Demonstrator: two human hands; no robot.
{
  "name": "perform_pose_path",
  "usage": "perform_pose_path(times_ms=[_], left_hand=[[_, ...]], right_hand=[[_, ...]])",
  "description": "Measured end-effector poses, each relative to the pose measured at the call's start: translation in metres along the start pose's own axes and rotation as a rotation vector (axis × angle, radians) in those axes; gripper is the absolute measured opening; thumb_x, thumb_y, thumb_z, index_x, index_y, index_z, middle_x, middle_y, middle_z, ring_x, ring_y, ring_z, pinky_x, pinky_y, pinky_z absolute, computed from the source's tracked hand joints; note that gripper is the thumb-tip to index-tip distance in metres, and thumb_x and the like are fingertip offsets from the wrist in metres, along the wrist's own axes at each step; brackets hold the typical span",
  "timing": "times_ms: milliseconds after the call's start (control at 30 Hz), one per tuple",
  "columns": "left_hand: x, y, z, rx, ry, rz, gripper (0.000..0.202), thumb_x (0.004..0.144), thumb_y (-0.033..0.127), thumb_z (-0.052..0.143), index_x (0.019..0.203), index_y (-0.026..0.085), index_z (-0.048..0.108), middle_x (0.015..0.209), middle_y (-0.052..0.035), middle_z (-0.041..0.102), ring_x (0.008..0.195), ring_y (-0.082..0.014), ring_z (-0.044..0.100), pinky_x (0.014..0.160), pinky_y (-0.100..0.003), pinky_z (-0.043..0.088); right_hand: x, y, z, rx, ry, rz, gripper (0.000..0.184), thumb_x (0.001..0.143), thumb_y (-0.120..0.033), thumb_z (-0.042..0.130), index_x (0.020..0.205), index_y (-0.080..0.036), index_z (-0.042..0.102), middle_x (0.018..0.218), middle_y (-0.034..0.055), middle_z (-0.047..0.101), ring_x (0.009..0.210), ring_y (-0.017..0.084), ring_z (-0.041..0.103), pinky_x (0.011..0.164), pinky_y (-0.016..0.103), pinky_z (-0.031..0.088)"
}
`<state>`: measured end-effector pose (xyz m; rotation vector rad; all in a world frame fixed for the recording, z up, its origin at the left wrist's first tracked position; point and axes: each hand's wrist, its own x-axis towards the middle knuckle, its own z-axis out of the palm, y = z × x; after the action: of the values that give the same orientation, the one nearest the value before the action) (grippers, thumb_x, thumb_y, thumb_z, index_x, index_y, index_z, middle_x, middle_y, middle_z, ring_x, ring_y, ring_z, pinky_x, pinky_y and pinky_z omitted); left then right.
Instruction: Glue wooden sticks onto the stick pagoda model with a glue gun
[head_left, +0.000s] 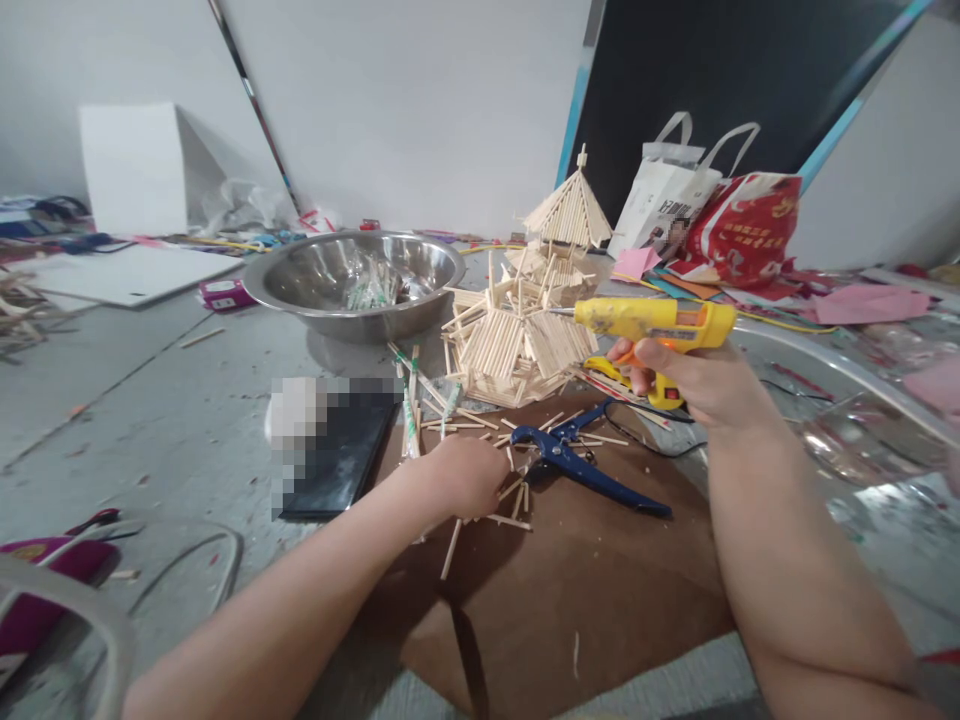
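Note:
My right hand [694,375] is wrapped around a yellow hot glue gun [652,318], with a finger at its orange trigger. The gun's nozzle points left, in front of a pavilion model [517,340] built of wooden sticks. Lower down, my left hand [472,475] is closed among loose wooden sticks [451,548] over a brown board [600,590]. Its fingertips are turned away, so what they hold is hidden. Just right of it lies a pair of blue-handled cutters [577,465]. A finished-looking pointed roof of sticks [570,212] rises behind.
A steel basin [289,300] with wrapped stick bundles stands behind my left hand. A dark tablet-like slab [337,470] lies left of the board. Paper bags [750,230], coloured paper, a clear hose [862,360] and cables are on the right; a purple device [56,590] sits front left.

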<state>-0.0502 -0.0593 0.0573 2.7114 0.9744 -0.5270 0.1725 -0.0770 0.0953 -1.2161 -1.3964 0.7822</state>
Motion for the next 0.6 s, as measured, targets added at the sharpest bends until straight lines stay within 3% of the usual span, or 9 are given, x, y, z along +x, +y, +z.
perform_pose_path(times_ms=[133, 300, 467, 600], left_hand=[[0.002, 0.000, 0.003, 0.007, 0.000, -0.006, 0.018, 0.061, 0.016, 0.047, 0.067, 0.016, 0.063, 0.070, -0.0119, 0.064, 0.067, -0.0232, 0.059, 0.057, -0.032, 0.044], [0.004, -0.012, 0.001, -0.069, 0.105, -0.018, 0.015, 0.061, 0.014, 0.044, 0.062, 0.016, 0.059, 0.067, -0.0088, 0.062, 0.064, -0.0199, 0.058, 0.055, -0.027, 0.042], [0.008, -0.037, -0.004, -0.605, 0.199, -0.080, 0.012, 0.070, 0.019, 0.040, 0.075, 0.018, 0.051, 0.057, 0.0015, 0.057, 0.039, -0.0080, 0.049, 0.042, -0.019, 0.036], [0.013, -0.050, -0.001, -0.921, 0.412, -0.153, 0.015, 0.075, 0.023, 0.040, 0.089, 0.019, 0.044, 0.054, 0.0055, 0.051, 0.033, -0.0070, 0.047, 0.035, -0.017, 0.034]], right_hand=[[0.000, 0.002, 0.000, -0.016, 0.001, 0.000, 0.024, 0.062, -0.041, 0.063, 0.060, -0.018, 0.057, 0.048, -0.0020, 0.052, 0.039, 0.009, 0.047, 0.039, 0.025, 0.036], [0.001, 0.003, -0.001, -0.018, -0.017, 0.011, 0.023, 0.063, -0.042, 0.062, 0.061, -0.019, 0.058, 0.045, -0.0021, 0.050, 0.040, 0.010, 0.046, 0.040, 0.025, 0.035], [0.001, 0.001, 0.000, 0.023, -0.014, 0.020, 0.024, 0.060, -0.042, 0.064, 0.059, -0.019, 0.056, 0.048, -0.0024, 0.051, 0.041, 0.010, 0.046, 0.041, 0.026, 0.037], [0.002, 0.002, -0.001, 0.035, -0.019, 0.023, 0.024, 0.060, -0.042, 0.064, 0.062, -0.020, 0.057, 0.053, -0.0015, 0.054, 0.041, 0.009, 0.046, 0.041, 0.025, 0.036]])
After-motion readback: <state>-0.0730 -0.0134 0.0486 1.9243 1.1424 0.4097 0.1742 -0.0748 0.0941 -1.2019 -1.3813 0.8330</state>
